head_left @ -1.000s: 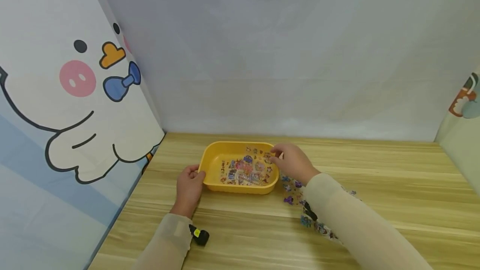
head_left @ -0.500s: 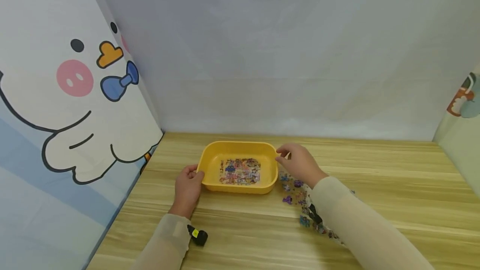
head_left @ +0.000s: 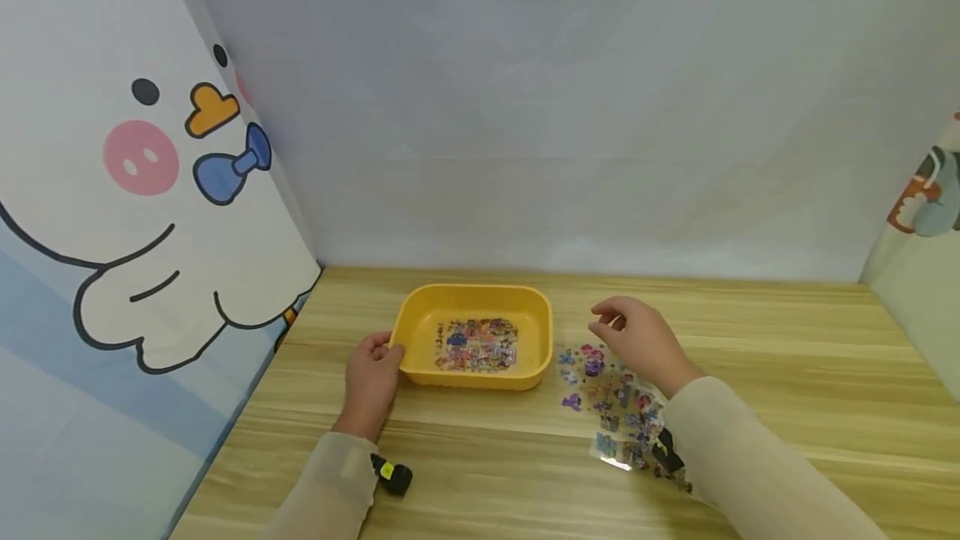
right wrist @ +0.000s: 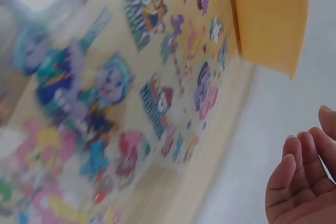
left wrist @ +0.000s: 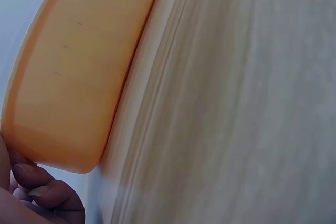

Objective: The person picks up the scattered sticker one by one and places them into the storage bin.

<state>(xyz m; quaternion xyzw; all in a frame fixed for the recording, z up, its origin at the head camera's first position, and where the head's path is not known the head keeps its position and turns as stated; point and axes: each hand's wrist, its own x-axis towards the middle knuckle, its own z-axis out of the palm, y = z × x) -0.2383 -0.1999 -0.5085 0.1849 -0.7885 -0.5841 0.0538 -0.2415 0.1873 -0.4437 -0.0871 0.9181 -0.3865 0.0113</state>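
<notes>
A yellow tray (head_left: 474, 378) stands on the wooden table with a colourful sticker sheet (head_left: 477, 344) lying flat inside it. My left hand (head_left: 381, 355) grips the tray's left rim; in the left wrist view its curled fingers (left wrist: 44, 188) sit at the corner of the tray (left wrist: 73, 72). My right hand (head_left: 613, 321) hovers to the right of the tray, fingers relaxed and holding nothing. Below it a second clear sticker sheet (head_left: 611, 402) lies on the table. In the right wrist view that sheet (right wrist: 131, 103) spreads beside the tray (right wrist: 270, 19), with my right hand's fingers (right wrist: 299, 182) apart from both.
A cartoon duck curtain (head_left: 135, 215) hangs along the left side and a plain white backdrop (head_left: 562, 107) closes the back. Another printed curtain (head_left: 926, 198) is at the right. The wooden table (head_left: 787, 357) stretches bare to the right.
My right hand let go of the sticker sheet, which now lies flat in the tray, and moved right to hover over the sheet on the table. The left hand kept its hold.
</notes>
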